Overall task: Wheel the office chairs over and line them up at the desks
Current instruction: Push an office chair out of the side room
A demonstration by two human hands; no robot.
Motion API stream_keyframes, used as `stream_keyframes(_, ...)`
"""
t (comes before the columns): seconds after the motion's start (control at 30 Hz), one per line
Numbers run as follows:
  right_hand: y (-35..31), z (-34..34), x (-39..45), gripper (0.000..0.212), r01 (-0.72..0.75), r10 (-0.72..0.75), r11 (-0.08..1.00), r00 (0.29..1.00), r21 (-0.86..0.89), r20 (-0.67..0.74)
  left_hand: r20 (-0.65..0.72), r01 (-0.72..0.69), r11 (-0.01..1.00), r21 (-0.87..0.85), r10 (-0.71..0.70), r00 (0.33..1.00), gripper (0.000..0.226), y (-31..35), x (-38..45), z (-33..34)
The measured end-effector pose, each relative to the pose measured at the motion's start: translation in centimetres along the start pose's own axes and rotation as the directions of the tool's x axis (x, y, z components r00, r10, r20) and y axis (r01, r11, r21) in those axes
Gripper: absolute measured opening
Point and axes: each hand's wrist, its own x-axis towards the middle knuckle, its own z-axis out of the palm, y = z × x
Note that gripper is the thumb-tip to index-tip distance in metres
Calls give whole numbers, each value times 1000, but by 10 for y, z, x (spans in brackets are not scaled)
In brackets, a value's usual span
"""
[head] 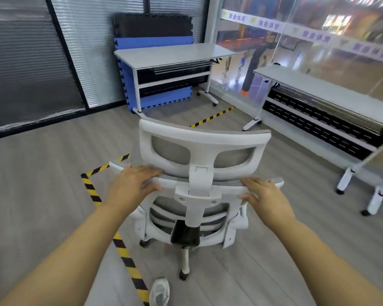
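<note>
A white office chair [199, 195] with grey mesh back and headrest stands right in front of me, its back toward me. My left hand [133, 184] grips the top edge of the backrest on the left, fingers over the rim and thumb behind. My right hand [263, 195] grips the same edge on the right. One white desk [164, 55] stands ahead by the wall. A second white desk [314, 85] runs along the glass wall to the right. The chair faces the gap between them.
Yellow-black floor tape [128, 261] marks a rectangle around the chair. Blue and black foam mats [155, 38] lean on the wall behind the far desk. The right desk's castor legs [345, 180] stick out. My shoe [159, 292] is below the chair base.
</note>
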Motion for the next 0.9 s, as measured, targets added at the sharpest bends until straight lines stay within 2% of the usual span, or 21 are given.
stream_keyframes(0.03, 8, -2, 13, 38, -15, 15, 1000, 1000, -5, -4, 12, -12, 1000, -1, 12, 1000, 41, 2, 19, 5)
stream_keyframes(0.17, 33, -11, 68, 38, -85, 85, 996, 995, 6, -42, 64, -87, 995, -57, 90, 994, 67, 1, 100, 27)
stream_keyframes(0.43, 93, -24, 179, 41, -226, 226, 974, 971, 11, -76, 114, -188, 977, -95, 199, 973, 37, 13, 255, 74)
stream_keyframes(0.73, 187, -56, 318, 38, -274, 279, 960, 957, 63, -79, 90, -227, 966, -126, 239, 967, 37, 40, 421, 141)
stream_keyframes(0.9, 247, -74, 398, 41, -280, 285, 956, 957, 86, -60, 118, -202, 969, -144, 219, 968, 47, 60, 510, 179)
